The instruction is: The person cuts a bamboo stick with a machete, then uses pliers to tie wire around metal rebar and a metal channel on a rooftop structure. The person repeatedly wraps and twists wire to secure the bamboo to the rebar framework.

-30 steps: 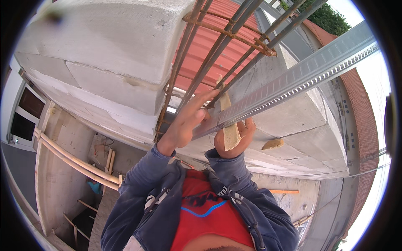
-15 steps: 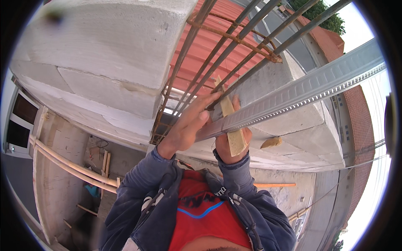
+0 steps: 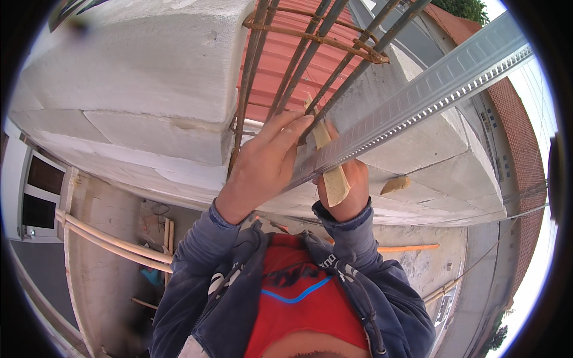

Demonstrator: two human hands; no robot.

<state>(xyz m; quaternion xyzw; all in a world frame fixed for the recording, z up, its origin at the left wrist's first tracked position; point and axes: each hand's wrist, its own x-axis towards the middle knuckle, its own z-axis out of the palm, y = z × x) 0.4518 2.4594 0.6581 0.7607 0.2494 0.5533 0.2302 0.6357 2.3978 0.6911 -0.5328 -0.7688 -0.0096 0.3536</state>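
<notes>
Below you lies a building site seen from the head camera: pale aerated blocks point(image 3: 149, 77) stacked as a wall on both sides, a red ribbed roof point(image 3: 280, 65) beyond, and far beneath your arms a concrete yard with long timber battens point(image 3: 113, 244). Your left hand point(image 3: 262, 167) is spread flat, fingers extended and pressed against the near end of the long grey metal straightedge point(image 3: 418, 89), which runs up and away to the right of both hands; held like this it appears to be steadied against the block face. Just to the right of that hand your right hand point(image 3: 346, 191) is closed around a slim wooden wedge point(image 3: 331, 173), whose tip pokes up behind the straightedge, seemingly to pack or brace it. Directly above your left fingertips rises a cage of rusty reinforcing bars point(image 3: 298, 59), tied by a hoop, standing in the gap between the blocks. Right of your right hand, a small wood offcut point(image 3: 395, 185) rests on the block ledge.
</notes>
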